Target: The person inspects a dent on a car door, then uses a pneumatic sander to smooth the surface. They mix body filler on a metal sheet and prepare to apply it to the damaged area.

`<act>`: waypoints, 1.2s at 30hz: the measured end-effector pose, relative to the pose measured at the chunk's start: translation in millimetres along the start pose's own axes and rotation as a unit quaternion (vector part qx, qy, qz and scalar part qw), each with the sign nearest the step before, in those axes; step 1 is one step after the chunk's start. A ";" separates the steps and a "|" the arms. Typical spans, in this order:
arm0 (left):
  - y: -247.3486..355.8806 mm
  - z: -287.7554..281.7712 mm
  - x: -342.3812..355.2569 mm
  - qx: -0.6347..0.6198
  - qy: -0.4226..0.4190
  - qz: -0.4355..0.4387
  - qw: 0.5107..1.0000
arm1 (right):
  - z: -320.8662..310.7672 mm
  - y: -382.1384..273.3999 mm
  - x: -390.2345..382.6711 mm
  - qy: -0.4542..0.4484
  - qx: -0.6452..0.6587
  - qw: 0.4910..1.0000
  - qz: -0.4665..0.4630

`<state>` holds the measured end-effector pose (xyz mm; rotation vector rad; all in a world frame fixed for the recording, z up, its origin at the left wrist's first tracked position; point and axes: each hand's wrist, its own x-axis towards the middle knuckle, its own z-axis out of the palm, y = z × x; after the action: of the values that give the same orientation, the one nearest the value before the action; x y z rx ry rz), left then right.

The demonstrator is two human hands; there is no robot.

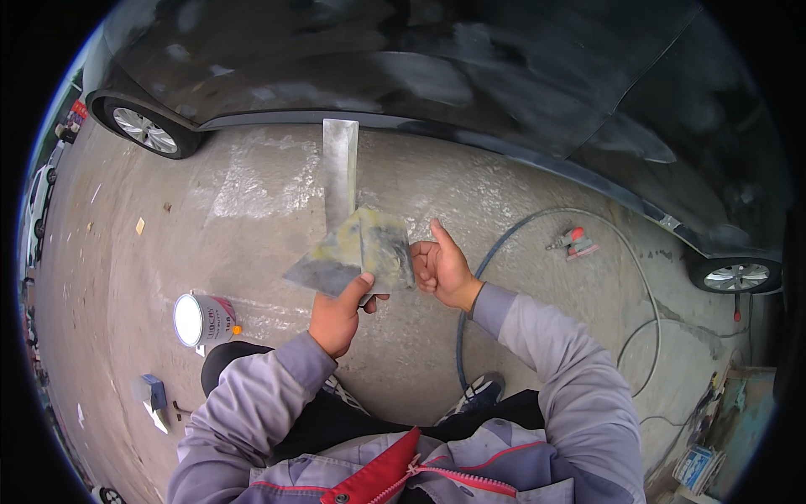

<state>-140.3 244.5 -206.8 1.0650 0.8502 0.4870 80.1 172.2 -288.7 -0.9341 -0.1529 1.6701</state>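
Observation:
My left hand point(338, 319) grips a pair of flat, angled plates point(382, 248) smeared with grey and yellowish paste, thumb pressed on the front. A long, pale metal strip point(340, 172) stands up behind them, its lower part hidden, so I cannot tell whether it is held too. My right hand point(447, 273) is beside the plates' right edge, thumb raised and apart from the loosely bent fingers, whose tips are at or very near that edge.
A dark car point(504, 76) spans the top, wheels at left point(143, 126) and right point(735, 275). On the concrete lie a white can point(197, 319), a red sander point(578, 244), a looped hose point(491, 252) and a blue box point(154, 391). A worn cabinet point(751, 420) is at lower right.

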 end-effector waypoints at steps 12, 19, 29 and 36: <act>-3.4 -7.7 2.9 -0.046 -0.037 -0.032 0.998 | 43.9 -26.7 -11.6 -0.057 -0.057 0.995 -0.064; -0.9 -8.2 4.2 -0.054 -0.073 -0.040 0.995 | 38.6 -31.1 -11.8 -0.055 -0.065 0.994 -0.063; -7.9 -6.3 5.9 -0.030 -0.101 -0.083 0.991 | 20.3 -31.6 -13.4 -0.034 -0.069 0.992 -0.098; -19.2 -7.1 6.1 0.145 -0.187 -0.159 0.959 | -103.0 -23.6 8.5 0.160 -0.127 0.972 -0.116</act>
<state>-143.2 244.6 -227.9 1.2107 0.7478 -0.1159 164.2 149.9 -349.3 -1.3139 -0.2497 1.2841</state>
